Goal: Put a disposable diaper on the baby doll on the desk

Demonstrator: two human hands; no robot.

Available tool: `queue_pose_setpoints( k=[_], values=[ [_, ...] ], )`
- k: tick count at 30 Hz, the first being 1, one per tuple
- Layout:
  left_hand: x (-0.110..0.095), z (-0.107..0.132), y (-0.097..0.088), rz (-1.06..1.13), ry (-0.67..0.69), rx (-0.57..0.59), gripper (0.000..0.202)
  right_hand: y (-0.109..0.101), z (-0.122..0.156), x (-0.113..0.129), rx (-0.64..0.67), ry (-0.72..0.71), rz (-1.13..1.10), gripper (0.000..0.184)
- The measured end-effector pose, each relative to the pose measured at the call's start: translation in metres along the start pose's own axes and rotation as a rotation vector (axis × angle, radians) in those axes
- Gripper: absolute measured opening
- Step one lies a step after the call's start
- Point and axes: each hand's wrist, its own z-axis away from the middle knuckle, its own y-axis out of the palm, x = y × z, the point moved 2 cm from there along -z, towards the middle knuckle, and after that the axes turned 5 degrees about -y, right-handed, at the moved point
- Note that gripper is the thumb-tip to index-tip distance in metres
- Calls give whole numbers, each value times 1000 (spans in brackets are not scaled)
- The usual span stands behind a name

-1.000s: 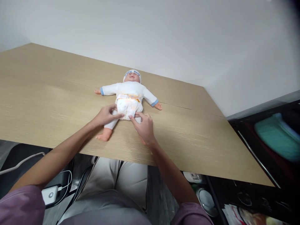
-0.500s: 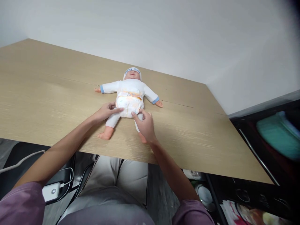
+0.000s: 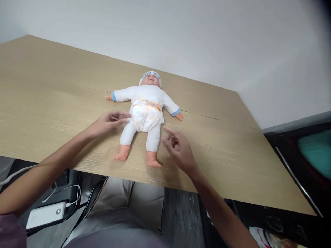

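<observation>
We log: left grip (image 3: pixel 108 123) spread | right grip (image 3: pixel 182 151) loosely spread | doll (image 3: pixel 148 92), diaper (image 3: pixel 145 117) on, lies between our grips on desk (image 3: pixel 64 103)

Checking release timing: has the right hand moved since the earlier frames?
Yes: against the table, the right hand has shifted rightward, off the diaper and now beside the doll.

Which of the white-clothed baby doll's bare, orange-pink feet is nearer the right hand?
The bare, orange-pink foot on the picture's right: its white-clothed leg lies beside the right hand. The other foot lies on the side of the left hand.
</observation>
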Motion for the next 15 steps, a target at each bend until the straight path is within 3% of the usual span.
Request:
queue_pose_setpoints(
  k=[3, 6, 9, 11, 15],
  values=[
    [1, -29, -15, -284, 137, -237, 47, -15, -31, -24, -147, -59, 145, 43],
    [4, -77, -23, -585, 204, -430, 64, -9, -82, -60, -246, -135, 334, 52],
    [10, -128, -28, -720, 127, -420, 81, 13, -134, -92, -225, -123, 444, 64],
    [14, -153, -31, -743, 87, -374, 77, 29, -159, -104, -180, -75, 467, 62],
    [12, -162, -32, -717, 89, -407, 56, 40, -183, -104, -132, 30, 478, 48]
  ],
)
